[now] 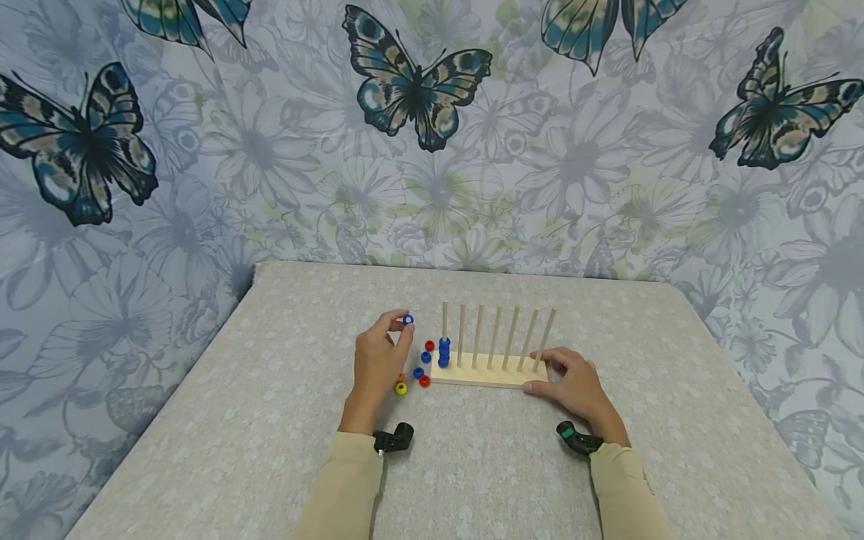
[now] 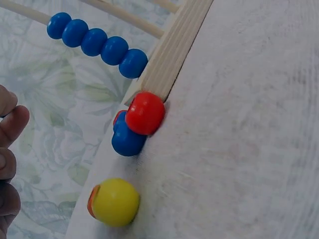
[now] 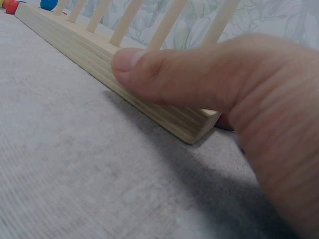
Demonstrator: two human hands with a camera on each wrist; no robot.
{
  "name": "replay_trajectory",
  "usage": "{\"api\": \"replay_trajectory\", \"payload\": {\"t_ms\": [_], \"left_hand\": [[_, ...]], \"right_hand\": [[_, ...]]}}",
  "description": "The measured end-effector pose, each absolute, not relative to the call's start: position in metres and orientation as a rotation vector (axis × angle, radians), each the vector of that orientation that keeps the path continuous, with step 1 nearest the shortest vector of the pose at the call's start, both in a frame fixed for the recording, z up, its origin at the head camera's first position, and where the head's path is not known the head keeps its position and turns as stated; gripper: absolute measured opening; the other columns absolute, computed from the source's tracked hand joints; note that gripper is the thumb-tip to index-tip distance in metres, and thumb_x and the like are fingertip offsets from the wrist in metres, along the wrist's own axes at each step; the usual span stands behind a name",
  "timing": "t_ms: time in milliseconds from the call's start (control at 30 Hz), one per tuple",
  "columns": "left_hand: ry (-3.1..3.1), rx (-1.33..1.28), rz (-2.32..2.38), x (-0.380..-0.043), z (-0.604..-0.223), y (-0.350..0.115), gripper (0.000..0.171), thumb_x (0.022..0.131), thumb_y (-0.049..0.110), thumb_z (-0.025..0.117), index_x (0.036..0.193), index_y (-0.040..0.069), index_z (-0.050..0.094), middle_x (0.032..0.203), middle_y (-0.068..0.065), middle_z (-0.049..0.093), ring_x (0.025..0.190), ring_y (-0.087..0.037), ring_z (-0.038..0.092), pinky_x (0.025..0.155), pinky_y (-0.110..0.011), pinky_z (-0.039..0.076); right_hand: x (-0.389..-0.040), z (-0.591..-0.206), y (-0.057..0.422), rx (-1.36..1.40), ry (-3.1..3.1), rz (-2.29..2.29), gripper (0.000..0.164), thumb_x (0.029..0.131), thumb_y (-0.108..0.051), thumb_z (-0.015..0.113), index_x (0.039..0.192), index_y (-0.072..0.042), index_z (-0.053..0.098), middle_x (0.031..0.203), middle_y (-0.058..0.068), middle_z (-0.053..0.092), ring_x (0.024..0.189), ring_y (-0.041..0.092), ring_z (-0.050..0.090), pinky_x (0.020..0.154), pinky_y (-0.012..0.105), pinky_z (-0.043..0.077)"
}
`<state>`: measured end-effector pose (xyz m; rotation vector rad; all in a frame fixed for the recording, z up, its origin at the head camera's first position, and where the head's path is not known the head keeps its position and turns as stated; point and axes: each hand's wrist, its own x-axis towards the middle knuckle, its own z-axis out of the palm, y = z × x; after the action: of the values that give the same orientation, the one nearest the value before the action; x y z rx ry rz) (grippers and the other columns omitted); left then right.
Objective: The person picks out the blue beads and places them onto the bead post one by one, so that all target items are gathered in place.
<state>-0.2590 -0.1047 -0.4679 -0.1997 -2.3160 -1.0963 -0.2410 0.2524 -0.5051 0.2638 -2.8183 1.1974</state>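
My left hand (image 1: 382, 356) pinches a blue bead (image 1: 408, 319) between thumb and fingertips, raised to the left of the pegs. A wooden peg board (image 1: 490, 372) with several upright pegs lies on the table. Its leftmost peg (image 1: 445, 319) carries a stack of several blue beads (image 2: 93, 42). My right hand (image 1: 572, 379) grips the board's right end, with the thumb (image 3: 164, 74) along the front edge. Beside the board's left end lie loose beads: a red bead (image 2: 145, 113), a blue bead (image 2: 128, 141) and a yellow bead (image 2: 117, 202), with an orange one partly hidden behind it.
A pale patterned cloth covers the table (image 1: 472, 480). Behind it hangs a floral backdrop (image 1: 432, 202) with butterflies. Another red bead (image 1: 430, 346) and blue bead (image 1: 426, 358) sit just left of the board, close to my left hand.
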Motion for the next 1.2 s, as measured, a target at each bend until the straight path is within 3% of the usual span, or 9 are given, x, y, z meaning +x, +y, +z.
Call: {"api": "replay_trajectory", "payload": {"t_ms": [1200], "left_hand": [[-2.104,-0.383,-1.111,-0.267,-0.403,-0.091,0.027,0.096,0.023,0.068,0.121,0.012,0.071,0.092,-0.003,0.076,0.044,-0.008,0.042,0.041,-0.025,0.037]], "right_hand": [[-0.243,-0.51,0.254,0.267,-2.79,1.203,0.062,0.066,-0.059,0.087,0.118,-0.031,0.07,0.11,-0.004,0.067,0.094,0.02,0.05,0.083,0.038,0.023]]}}
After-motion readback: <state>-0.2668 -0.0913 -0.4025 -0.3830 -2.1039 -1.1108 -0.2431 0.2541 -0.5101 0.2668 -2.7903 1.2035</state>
